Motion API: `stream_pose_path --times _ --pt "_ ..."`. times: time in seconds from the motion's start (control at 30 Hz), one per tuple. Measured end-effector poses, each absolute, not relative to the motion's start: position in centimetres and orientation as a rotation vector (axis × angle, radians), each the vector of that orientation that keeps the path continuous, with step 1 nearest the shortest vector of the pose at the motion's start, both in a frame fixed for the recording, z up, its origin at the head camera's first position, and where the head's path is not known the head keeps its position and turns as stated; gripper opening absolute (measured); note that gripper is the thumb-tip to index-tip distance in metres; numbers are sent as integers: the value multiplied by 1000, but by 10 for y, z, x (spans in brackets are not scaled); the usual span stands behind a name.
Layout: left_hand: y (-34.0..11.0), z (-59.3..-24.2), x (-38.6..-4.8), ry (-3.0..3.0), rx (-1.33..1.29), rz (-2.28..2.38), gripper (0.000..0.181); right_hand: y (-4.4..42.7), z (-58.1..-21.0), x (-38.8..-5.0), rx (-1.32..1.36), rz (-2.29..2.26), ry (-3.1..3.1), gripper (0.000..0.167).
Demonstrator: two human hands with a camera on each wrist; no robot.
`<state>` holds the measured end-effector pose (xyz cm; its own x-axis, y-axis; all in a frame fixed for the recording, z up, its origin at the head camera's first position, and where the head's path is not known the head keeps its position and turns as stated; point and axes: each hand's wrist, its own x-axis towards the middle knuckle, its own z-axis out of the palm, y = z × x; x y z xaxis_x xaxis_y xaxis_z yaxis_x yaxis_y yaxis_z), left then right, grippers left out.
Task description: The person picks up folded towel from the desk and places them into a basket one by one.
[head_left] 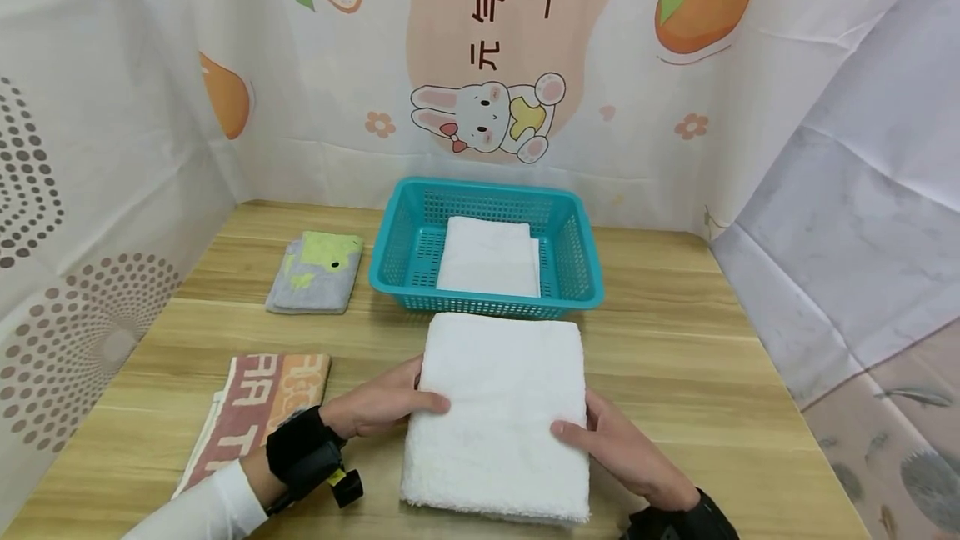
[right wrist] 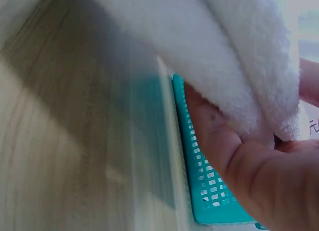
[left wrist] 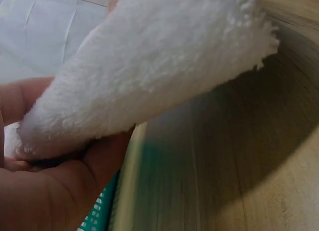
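A: Where is the white towel (head_left: 498, 415) hanging?

B: It's hovering above the table (head_left: 697, 357), folded into a thick rectangle, just on the near side of the basket (head_left: 487, 305).

A: And what's holding it?

B: Two hands. The left hand (head_left: 384, 400) is pinching its left edge, and the right hand (head_left: 628, 447) is pinching its right edge, a little nearer the body.

A: How is each grip standing?

B: Both are clamping on the white towel. The thumbs are pressing on top while the fingers are curling underneath.

A: Is anything lying in the basket?

B: Yes, a second towel (head_left: 487, 257), also white and folded, is lying flat inside.

A: What else is resting on the table?

B: A grey towel (head_left: 312, 277), partly green, is lying folded left of the basket. A pink towel (head_left: 249, 407), partly orange and showing pale lettering, is lying nearer, partly hidden by the left arm (head_left: 217, 502).

A: And beyond?

B: A curtain (head_left: 337, 65) is hanging there, showing a sideways rabbit (head_left: 487, 115).
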<state>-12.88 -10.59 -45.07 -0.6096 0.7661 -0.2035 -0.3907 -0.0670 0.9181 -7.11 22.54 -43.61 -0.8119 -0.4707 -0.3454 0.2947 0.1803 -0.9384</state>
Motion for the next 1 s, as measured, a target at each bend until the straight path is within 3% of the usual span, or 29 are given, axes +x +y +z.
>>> stream_pose_path --times 1.0 --pt "-104 -435 -135 1410 485 1783 74 228 -422 -75 -162 -1664 1961 73"
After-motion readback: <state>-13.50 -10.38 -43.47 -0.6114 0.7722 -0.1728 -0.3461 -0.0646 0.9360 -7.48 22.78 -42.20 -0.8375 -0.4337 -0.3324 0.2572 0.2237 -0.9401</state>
